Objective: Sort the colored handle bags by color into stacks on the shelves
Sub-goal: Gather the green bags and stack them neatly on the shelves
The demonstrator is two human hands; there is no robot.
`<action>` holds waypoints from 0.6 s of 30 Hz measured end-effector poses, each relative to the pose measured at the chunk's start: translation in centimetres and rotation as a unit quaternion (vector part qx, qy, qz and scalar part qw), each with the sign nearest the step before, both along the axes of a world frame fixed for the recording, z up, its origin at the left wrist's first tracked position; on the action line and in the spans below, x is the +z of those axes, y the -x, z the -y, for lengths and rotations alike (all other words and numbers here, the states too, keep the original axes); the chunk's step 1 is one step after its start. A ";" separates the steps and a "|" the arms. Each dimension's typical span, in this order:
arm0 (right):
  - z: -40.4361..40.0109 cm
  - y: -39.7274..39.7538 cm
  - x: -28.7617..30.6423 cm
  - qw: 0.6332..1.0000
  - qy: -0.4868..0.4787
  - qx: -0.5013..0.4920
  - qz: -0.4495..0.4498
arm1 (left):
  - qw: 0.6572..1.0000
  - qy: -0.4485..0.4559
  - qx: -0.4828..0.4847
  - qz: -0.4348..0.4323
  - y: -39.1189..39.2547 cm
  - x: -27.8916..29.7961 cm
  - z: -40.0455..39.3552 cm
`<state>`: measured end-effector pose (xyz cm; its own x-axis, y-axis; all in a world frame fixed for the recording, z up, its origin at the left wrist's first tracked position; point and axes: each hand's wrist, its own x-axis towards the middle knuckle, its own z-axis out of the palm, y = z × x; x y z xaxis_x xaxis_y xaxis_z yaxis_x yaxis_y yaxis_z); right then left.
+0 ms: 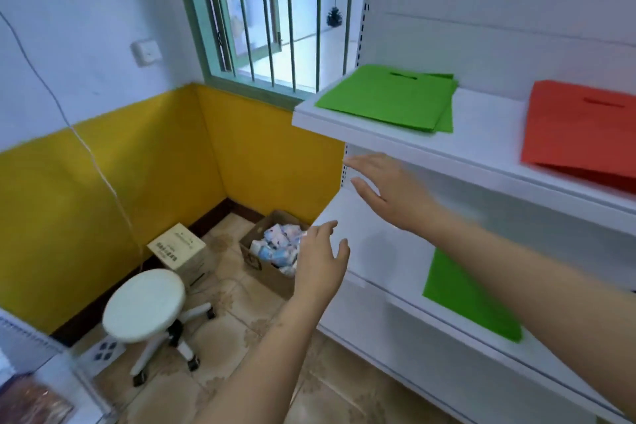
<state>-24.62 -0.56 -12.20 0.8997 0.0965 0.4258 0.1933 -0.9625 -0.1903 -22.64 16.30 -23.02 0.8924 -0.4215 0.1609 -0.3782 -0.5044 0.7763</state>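
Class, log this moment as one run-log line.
left hand: open, empty | right hand: open, empty | green stack, orange bag: upper shelf | green bag: lower shelf

I'm seeing matt, cloth-like green bags (389, 98) at one o'clock on a smooth white painted-metal upper shelf (488, 134), with an equally matt orange bag (578, 129) out at three o'clock. Down at seven o'clock sits a stool (144, 303) with a smooth, faintly glossy white seat. At six o'clock there's a rough brown cardboard box (272, 274) on glazed, patterned floor tiles (220, 385).
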 end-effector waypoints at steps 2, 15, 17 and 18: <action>-0.2 -1.2 3.1 0.998 -0.001 -0.007 0.061 | 0.999 0.020 0.008 0.024 -1.4 2.5 -0.7; 16.1 -11.3 7.9 0.934 -0.091 -0.344 0.034 | 0.973 0.033 0.043 0.224 -14.7 13.6 8.1; 18.4 -13.3 7.6 0.918 -0.117 -0.380 -0.016 | 0.970 -0.009 0.056 0.236 -17.1 14.4 10.6; 19.5 -14.3 7.4 0.910 -0.124 -0.393 -0.035 | 0.970 -0.037 0.063 0.232 -18.3 14.8 11.7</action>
<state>-10.36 -20.04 -4.78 0.6750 -0.6803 0.2856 -0.5584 -0.7240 -0.4050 -4.34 4.57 -8.26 0.7767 -0.3389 0.5308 -0.6092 -0.6181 0.4968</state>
